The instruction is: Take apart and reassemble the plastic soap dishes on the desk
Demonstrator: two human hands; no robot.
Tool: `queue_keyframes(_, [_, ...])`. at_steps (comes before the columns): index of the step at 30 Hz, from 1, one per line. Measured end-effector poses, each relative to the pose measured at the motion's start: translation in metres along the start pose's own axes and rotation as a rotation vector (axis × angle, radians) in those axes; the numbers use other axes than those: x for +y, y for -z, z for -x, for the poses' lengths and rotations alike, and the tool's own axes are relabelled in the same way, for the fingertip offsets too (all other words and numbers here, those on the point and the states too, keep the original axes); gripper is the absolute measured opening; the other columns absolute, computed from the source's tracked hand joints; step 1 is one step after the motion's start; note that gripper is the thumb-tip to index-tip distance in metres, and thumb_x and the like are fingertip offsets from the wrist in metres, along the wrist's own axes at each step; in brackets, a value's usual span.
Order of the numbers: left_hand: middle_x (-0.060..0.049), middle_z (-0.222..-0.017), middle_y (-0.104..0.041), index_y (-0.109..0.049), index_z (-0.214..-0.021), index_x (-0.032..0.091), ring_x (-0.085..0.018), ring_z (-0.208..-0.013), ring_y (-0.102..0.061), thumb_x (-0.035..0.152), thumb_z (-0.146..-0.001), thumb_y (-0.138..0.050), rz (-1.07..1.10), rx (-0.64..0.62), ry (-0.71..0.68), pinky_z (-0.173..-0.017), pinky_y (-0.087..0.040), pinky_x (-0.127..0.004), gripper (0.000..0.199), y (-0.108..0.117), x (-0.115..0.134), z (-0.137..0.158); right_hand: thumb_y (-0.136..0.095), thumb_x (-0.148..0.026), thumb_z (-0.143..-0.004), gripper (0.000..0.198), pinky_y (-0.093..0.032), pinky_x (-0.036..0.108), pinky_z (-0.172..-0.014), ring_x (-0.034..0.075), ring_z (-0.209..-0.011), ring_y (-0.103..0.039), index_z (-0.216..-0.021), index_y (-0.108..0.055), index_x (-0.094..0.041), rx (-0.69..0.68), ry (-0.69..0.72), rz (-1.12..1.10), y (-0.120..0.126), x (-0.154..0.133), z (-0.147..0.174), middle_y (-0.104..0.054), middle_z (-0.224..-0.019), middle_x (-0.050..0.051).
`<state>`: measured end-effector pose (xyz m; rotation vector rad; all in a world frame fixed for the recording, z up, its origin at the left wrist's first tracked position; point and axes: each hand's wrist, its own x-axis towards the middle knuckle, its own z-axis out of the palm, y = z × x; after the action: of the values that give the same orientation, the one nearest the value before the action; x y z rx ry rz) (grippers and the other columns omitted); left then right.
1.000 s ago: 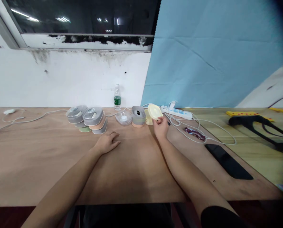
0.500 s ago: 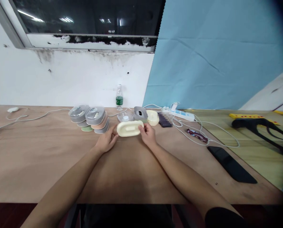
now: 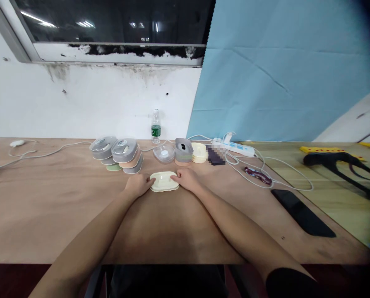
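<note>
A cream oval plastic dish (image 3: 164,183) with a wavy rim lies low over the table in front of me, level or nearly so. My left hand (image 3: 138,184) grips its left end, thumb on top and fingers curled at the side. At the opposite end my right hand (image 3: 187,179) holds it the same way. Just behind are a stack of clear lids (image 3: 164,154), a stack of grey, green and orange box parts (image 3: 184,153) and some cream box parts (image 3: 199,153). Whether the dish's underside touches the table is hidden.
Stacked lidded boxes (image 3: 125,151) stand at the back left. Behind the lids is a water bottle (image 3: 156,128) against the wall. To the right lie a power strip (image 3: 237,147) with loose white cables, a dark red wrapped item (image 3: 258,175) and a black phone (image 3: 303,212).
Both hands have brought the cream dish down and toward me. It was tilted with its hollow side facing me, and now lies flatter. The lids and grey stack behind show more fully.
</note>
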<state>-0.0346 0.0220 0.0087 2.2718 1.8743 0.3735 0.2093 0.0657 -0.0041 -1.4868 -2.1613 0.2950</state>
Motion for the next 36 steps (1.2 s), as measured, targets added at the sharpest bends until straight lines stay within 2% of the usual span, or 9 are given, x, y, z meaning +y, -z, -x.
queue_keyframes(3, [-0.004, -0.074, -0.065, -0.06, -0.07, 0.021, -0.017, -0.067, -0.058, 0.055, -0.088, -0.039, 0.013, 0.011, 0.03, -0.055, -0.031, -0.025, 0.044, -0.001, 0.001, 0.0, -0.056, -0.048, -0.082, 0.03, -0.029, 0.024, -0.053, 0.013, -0.056, -0.048, -0.071, -0.059, -0.02, 0.227, -0.032, -0.093, 0.002, 0.001, 0.001, -0.055, -0.057, -0.002])
queue_keyframes(6, [-0.002, -0.08, -0.067, -0.061, -0.076, 0.022, -0.017, -0.071, -0.059, 0.057, -0.087, -0.042, 0.071, 0.024, 0.036, -0.056, -0.033, -0.025, 0.041, 0.001, 0.002, 0.001, -0.05, -0.047, -0.086, 0.037, -0.037, 0.025, -0.059, 0.014, -0.058, -0.051, -0.109, -0.059, -0.019, 0.427, -0.029, -0.176, 0.005, 0.01, -0.003, -0.056, -0.062, -0.002])
queue_keyframes(10, [-0.001, -0.089, -0.069, -0.063, -0.089, 0.025, -0.017, -0.076, -0.061, 0.055, -0.086, -0.047, 0.118, 0.009, 0.057, -0.059, -0.036, -0.025, 0.035, 0.003, 0.004, 0.002, -0.048, -0.042, -0.088, 0.053, -0.04, 0.026, -0.062, 0.016, -0.062, -0.054, -0.134, -0.043, -0.016, 0.47, -0.007, -0.187, 0.007, 0.024, -0.016, -0.06, -0.071, 0.0])
queue_keyframes(13, [-0.002, -0.092, -0.069, -0.064, -0.098, 0.026, -0.018, -0.079, -0.062, 0.054, -0.087, -0.046, 0.122, 0.012, 0.045, -0.061, -0.037, -0.026, 0.036, 0.004, 0.005, 0.002, -0.048, -0.04, -0.088, 0.05, -0.041, 0.027, -0.062, 0.017, -0.065, -0.056, -0.132, -0.047, -0.017, 0.419, -0.006, -0.175, 0.006, 0.032, -0.023, -0.063, -0.073, 0.001])
queue_keyframes(17, [-0.003, -0.094, -0.07, -0.065, -0.101, 0.025, -0.019, -0.081, -0.063, 0.056, -0.088, -0.043, 0.118, 0.011, 0.028, -0.061, -0.038, -0.026, 0.04, 0.004, 0.005, 0.002, -0.05, -0.041, -0.086, 0.035, -0.041, 0.028, -0.063, 0.017, -0.065, -0.057, -0.111, -0.058, -0.018, 0.43, -0.017, -0.175, 0.004, 0.036, -0.024, -0.062, -0.071, 0.001])
queue_keyframes(20, [-0.003, -0.095, -0.07, -0.065, -0.101, 0.026, -0.019, -0.081, -0.063, 0.056, -0.088, -0.042, 0.111, 0.009, 0.018, -0.061, -0.039, -0.027, 0.041, 0.004, 0.004, 0.002, -0.054, -0.044, -0.083, 0.033, -0.041, 0.027, -0.064, 0.017, -0.064, -0.057, -0.103, -0.056, -0.018, 0.498, -0.059, -0.215, 0.001, 0.036, -0.022, -0.06, -0.067, 0.0])
queue_keyframes(27, [-0.002, -0.092, -0.069, -0.065, -0.102, 0.027, -0.019, -0.079, -0.063, 0.057, -0.088, -0.042, 0.122, 0.024, -0.007, -0.061, -0.039, -0.026, 0.041, 0.002, 0.002, 0.002, -0.061, -0.044, -0.079, 0.036, -0.043, 0.028, -0.062, 0.016, -0.062, -0.057, -0.101, -0.046, -0.021, 0.587, -0.091, -0.372, -0.003, 0.037, -0.022, -0.059, -0.067, -0.003])
queue_keyframes(32, [-0.003, -0.084, -0.068, -0.06, -0.112, 0.026, -0.02, -0.075, -0.063, 0.059, -0.087, -0.042, 0.13, 0.055, 0.033, -0.059, -0.039, -0.027, 0.046, 0.0, -0.001, 0.001, -0.056, -0.048, -0.083, 0.041, -0.042, 0.028, -0.057, 0.017, -0.06, -0.055, -0.11, -0.043, -0.019, 0.686, 0.043, -0.444, -0.004, 0.036, -0.012, -0.057, -0.069, -0.001])
queue_keyframes(36, [-0.003, -0.08, -0.067, -0.05, -0.127, 0.022, -0.021, -0.077, -0.063, 0.058, -0.089, -0.039, 0.182, 0.148, -0.001, -0.062, -0.04, -0.027, 0.054, 0.004, 0.0, 0.003, -0.05, -0.05, -0.087, 0.041, -0.043, 0.029, -0.057, 0.017, -0.06, -0.054, -0.112, -0.048, -0.018, 0.572, 0.167, -0.436, -0.005, 0.026, 0.001, -0.057, -0.069, 0.001])
